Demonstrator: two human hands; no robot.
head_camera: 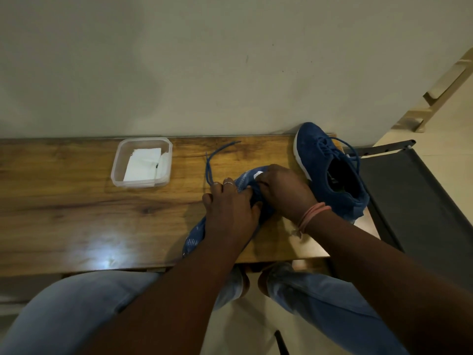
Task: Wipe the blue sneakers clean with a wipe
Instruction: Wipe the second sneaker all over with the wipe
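- The near sneaker lies on the table under both hands, its long axis running from the near table edge up and to the right, toe away from the person.
- The left hand grips its side; the right hand pinches something white, seemingly a wipe, against the toe end.
- The second sneaker sits just right of that, nearer the right hand.
- A loose lace trails left; the tub of wipes stands well left, nearer the left hand.
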